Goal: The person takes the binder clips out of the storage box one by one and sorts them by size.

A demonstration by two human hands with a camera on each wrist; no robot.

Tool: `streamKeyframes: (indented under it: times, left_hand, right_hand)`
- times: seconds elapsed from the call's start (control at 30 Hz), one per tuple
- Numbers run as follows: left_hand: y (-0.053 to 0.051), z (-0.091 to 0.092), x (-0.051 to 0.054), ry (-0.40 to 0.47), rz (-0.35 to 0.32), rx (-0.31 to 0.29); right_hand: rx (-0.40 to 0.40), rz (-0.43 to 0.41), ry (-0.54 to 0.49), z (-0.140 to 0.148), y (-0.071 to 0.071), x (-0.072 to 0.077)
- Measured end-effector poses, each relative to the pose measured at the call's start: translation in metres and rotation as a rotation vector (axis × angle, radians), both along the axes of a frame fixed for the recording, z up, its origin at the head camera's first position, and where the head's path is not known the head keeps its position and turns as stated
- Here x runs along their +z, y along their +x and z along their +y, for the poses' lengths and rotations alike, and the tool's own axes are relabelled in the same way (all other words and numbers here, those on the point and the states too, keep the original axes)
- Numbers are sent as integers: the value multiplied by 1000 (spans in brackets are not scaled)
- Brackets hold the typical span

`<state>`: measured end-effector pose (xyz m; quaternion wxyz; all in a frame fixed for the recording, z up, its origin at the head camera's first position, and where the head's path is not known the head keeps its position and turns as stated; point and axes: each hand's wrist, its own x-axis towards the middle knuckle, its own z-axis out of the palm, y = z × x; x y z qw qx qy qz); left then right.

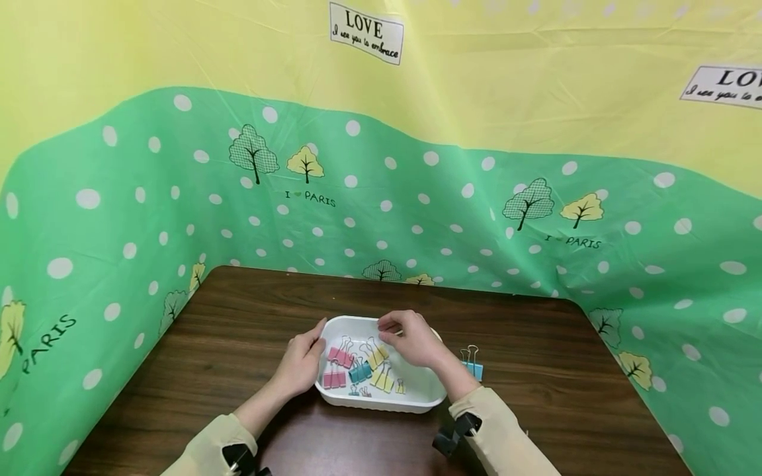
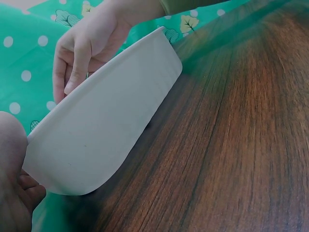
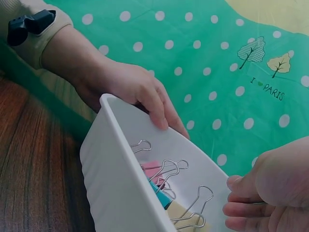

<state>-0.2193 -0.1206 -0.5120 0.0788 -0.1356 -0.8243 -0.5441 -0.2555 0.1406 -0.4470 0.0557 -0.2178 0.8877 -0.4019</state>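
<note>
A white plastic tray (image 1: 381, 400) stands on the table with several binder clips inside. Pink binder clips (image 1: 335, 379) lie at its left, a blue binder clip (image 1: 360, 371) in the middle and yellow binder clips (image 1: 382, 379) beside it. Some smaller clips lie near the front wall. My left hand (image 1: 302, 360) grips the tray's left end by the rim, its fingers reaching round the corner. Over the tray's far right part hovers my right hand (image 1: 412, 338), fingers loosely bent. No clip shows between its thumb and fingers in the right wrist view (image 3: 270, 193).
Another blue binder clip (image 1: 473, 369) stands on the dark wooden table (image 1: 536, 396), right of the tray and partly behind my right forearm. A green and yellow patterned cloth (image 1: 417, 198) hangs around the table's far and side edges.
</note>
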Motion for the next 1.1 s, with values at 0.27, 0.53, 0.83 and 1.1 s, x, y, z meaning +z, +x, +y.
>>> streamKeyframes:
  times: [0.27, 0.53, 0.83, 1.1]
  left_hand:
    - [1, 1, 1, -11, 12, 10]
    - [3, 2, 3, -13, 20, 10]
    - [4, 2, 3, -21, 11, 16]
    - [2, 1, 3, -23, 15, 19]
  right_hand:
    - [33, -21, 23, -3, -2, -5]
    - [97, -24, 43, -7, -5, -10]
    - [97, 0, 42, -11, -4, -11]
    - [103, -15, 40, -15, -5, -11]
